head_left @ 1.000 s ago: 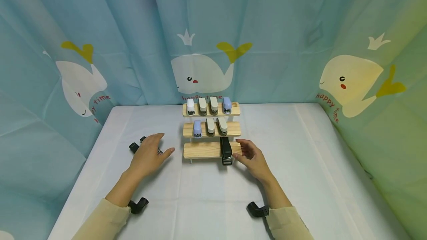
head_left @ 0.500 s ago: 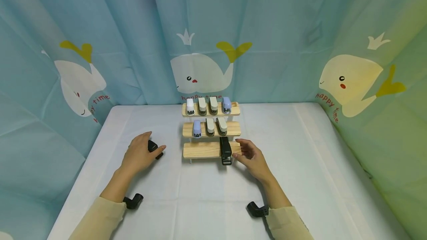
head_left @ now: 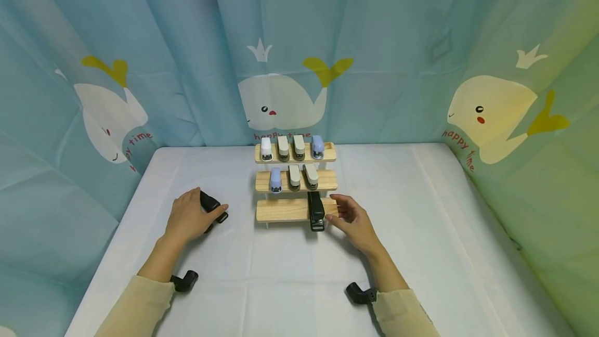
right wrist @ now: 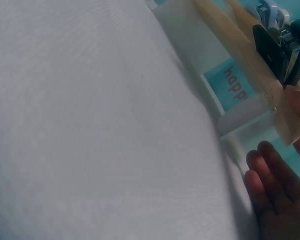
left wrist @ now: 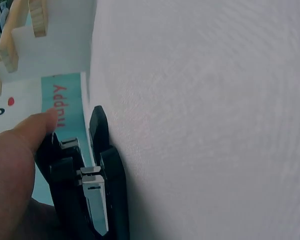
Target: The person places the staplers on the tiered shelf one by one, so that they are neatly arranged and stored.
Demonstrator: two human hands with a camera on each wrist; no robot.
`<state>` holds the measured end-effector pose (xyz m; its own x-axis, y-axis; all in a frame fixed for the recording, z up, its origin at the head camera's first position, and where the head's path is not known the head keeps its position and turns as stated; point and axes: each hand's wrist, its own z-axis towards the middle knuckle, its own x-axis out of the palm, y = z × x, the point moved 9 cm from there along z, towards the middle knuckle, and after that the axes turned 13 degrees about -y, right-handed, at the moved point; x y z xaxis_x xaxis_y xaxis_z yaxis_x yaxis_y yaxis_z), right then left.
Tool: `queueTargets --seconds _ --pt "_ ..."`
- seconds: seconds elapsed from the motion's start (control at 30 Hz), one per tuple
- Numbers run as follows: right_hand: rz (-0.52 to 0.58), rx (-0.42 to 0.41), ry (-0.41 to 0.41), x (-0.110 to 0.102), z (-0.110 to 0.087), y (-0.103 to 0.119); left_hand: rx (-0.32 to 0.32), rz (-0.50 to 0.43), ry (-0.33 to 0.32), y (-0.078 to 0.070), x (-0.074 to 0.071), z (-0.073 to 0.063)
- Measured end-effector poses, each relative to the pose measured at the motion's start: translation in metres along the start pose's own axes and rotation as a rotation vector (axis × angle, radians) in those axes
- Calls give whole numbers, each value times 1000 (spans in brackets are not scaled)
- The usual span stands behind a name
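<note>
My left hand (head_left: pixel 188 217) grips a black stapler (head_left: pixel 209 201) on the left of the table; its thumb lies against the stapler's front end in the left wrist view. Close alongside is a second black stapler (left wrist: pixel 112 172), mostly covered by the hand in the head view. My right hand (head_left: pixel 355 225) holds the right end of the lowest shelf (head_left: pixel 283 210) of a wooden rack, thumb at the front and index finger behind. Just left of that thumb, another black stapler (head_left: pixel 316 211) rests on this shelf, its end jutting past the front edge.
On the middle shelf (head_left: pixel 331 180) stand a lilac mini stapler (head_left: pixel 275 180) and two cream ones (head_left: pixel 294 177). The top shelf (head_left: pixel 331 153) carries white, cream and blue mini staplers. A whale-print curtain (head_left: pixel 398 66) encloses the white-covered table (head_left: pixel 290 285).
My left hand has moved left and closed round a black stapler, shifting the staplers slightly on the table. The right hand has stayed at the lowest shelf's end.
</note>
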<state>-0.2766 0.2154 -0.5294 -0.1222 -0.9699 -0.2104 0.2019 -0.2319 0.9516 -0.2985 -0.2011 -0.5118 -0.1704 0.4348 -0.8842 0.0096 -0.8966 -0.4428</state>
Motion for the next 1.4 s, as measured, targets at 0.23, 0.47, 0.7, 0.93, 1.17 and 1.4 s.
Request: queueTargets --seconds 0.23,0.47,0.7,0.93,1.17,1.4 --pt "-4 -17 6 0 2 -1 -37 4 19 6 -2 1" --pt "-9 -23 5 0 2 0 -51 -21 7 10 -7 2" --pt "-9 -23 4 1 2 1 -80 -40 14 15 -5 3" --pt "11 -14 15 2 1 1 -107 -43 8 18 -2 3" --pt "7 -11 14 2 1 0 -112 -55 4 13 -3 4" --pt "-2 -24 -1 -1 1 -3 -84 -77 19 1 -8 3"
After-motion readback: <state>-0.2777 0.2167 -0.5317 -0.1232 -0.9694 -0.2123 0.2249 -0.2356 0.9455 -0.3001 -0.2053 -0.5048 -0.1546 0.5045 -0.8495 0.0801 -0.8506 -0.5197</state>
